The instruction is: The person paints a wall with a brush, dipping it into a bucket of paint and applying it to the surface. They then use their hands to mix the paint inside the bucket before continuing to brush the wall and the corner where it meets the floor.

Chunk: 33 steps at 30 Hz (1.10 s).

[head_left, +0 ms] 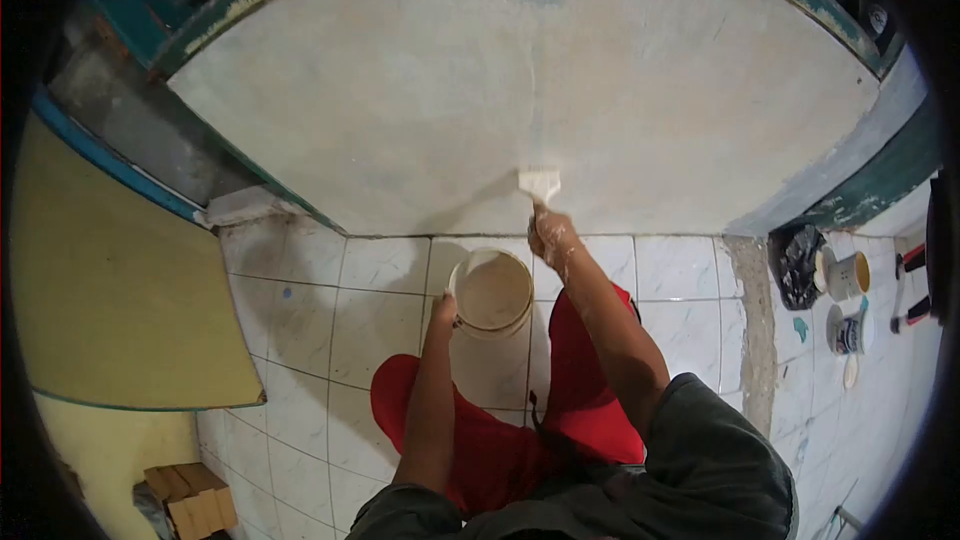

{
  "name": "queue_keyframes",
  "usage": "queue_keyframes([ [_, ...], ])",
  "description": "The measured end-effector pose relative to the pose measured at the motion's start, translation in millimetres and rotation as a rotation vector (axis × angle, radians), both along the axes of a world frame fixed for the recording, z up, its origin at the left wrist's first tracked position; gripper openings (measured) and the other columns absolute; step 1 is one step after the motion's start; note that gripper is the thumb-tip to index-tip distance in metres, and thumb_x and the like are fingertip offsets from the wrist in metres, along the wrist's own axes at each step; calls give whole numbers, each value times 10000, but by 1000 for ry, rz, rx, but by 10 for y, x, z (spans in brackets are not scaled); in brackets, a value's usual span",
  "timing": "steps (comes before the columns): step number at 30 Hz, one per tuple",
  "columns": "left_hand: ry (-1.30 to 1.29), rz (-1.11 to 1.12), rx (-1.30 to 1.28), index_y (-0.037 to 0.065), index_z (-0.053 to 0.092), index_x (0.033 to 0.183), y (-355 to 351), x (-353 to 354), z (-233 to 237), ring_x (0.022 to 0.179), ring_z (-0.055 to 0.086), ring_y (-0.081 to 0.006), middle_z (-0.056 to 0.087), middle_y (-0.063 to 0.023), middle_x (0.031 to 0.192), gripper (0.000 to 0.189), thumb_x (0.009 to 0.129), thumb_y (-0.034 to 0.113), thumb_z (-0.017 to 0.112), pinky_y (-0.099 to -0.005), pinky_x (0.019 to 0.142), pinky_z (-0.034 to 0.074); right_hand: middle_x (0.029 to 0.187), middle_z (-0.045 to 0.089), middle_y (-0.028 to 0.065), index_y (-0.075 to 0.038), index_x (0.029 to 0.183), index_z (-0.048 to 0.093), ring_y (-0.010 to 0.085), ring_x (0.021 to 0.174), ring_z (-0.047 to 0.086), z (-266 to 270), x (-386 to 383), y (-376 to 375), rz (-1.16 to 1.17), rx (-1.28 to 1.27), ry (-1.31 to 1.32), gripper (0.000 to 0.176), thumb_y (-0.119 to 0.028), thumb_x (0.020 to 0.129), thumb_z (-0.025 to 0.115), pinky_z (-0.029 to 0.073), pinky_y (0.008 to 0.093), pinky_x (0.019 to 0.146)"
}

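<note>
My right hand (549,233) is closed round the handle of a wide, flat paintbrush (540,182). The brush's pale bristles point up and overlap the lower part of a whitish, blotchy wall panel (400,110). White smears mark the right wrist and forearm. At the left side of a round bucket (492,330), my left hand (446,310) grips the rim, its fingers partly hidden. Pale, creamy paint (494,290) shows inside the bucket, which is held in front of my red-clad knees.
Beneath me lies a white tiled floor (385,330). A yellow panel (130,280) stands at the left, with a cardboard box (200,505) below it. To the right are a black plastic bag (800,268), a yellowish tub (850,276) and a labelled can (852,333).
</note>
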<state>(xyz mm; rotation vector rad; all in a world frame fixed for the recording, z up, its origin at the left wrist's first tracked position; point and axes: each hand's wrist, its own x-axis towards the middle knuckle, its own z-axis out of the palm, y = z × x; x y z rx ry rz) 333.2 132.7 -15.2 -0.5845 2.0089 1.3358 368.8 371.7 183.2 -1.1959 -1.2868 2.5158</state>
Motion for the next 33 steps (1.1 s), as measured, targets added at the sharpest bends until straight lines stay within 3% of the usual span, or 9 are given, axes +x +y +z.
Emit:
queue_keyframes([
  [3, 123, -146, 254, -66, 458, 1084, 142, 42, -9, 846, 556, -292, 525, -195, 1013, 493, 868, 363, 349, -413, 625, 460, 442, 327, -28, -124, 571, 394, 81, 321, 271, 651, 180, 37, 45, 123, 182, 360, -343, 849, 464, 191, 234, 307],
  [8, -13, -92, -35, -41, 487, 1038, 621, 6, 125, 688, 549, -254, 549, -169, 863, 451, 866, 351, 345, -379, 526, 436, 476, 336, -37, -105, 618, 405, 55, 325, 251, 1283, 299, -6, 7, 315, 287, 364, -381, 852, 446, 178, 218, 304],
  [9, 36, -42, 4, -11, 516, 993, 631, 38, 62, 578, 532, -211, 557, -130, 767, 435, 866, 362, 333, -366, 450, 412, 460, 336, -37, -106, 607, 411, 55, 322, 257, 1129, 276, -47, -45, 397, 305, 385, -408, 842, 456, 183, 222, 299],
  [15, -17, -65, -68, -42, 487, 1068, 696, 128, 289, 743, 548, -241, 562, -155, 932, 451, 858, 339, 366, -353, 580, 433, 412, 343, -15, -109, 566, 416, 96, 305, 284, -611, 111, -21, -119, 317, 36, 431, -453, 821, 459, 212, 259, 293],
  [19, 54, -27, -112, -86, 476, 1050, 708, 62, 224, 855, 564, -290, 559, -229, 949, 428, 851, 289, 426, -368, 692, 444, 408, 342, -8, -112, 560, 422, 108, 310, 294, -734, 162, 41, -27, 296, -158, 409, -418, 828, 464, 224, 272, 297],
  [22, 81, 77, 265, -88, 460, 1061, 670, 31, -151, 823, 563, -280, 566, -189, 939, 464, 845, 321, 429, -397, 641, 445, 470, 387, -8, -95, 633, 482, 108, 351, 331, -408, 164, 370, 81, 693, 314, 313, -338, 829, 494, 253, 261, 319],
  [24, -145, -126, 55, -79, 445, 1063, 582, 10, 340, 705, 547, -255, 561, -160, 864, 483, 847, 351, 414, -386, 530, 429, 478, 385, -14, -89, 638, 482, 93, 352, 319, 413, 207, 289, 22, 504, 266, 316, -335, 836, 493, 232, 245, 319],
  [28, -16, -37, 204, -63, 456, 1048, 457, 126, 321, 567, 489, -208, 535, -139, 776, 481, 854, 372, 392, -333, 431, 369, 470, 343, -47, -135, 591, 423, 67, 323, 225, 1601, 334, 162, 18, 497, 269, 345, -352, 857, 456, 157, 224, 307],
  [33, 60, -68, 92, -108, 435, 1065, 513, 126, 388, 757, 570, -297, 549, -234, 918, 491, 855, 334, 400, -394, 549, 445, 440, 303, -47, -145, 577, 400, 72, 309, 233, 1156, 301, 204, -64, 648, 258, 404, -458, 824, 467, 166, 228, 296],
])
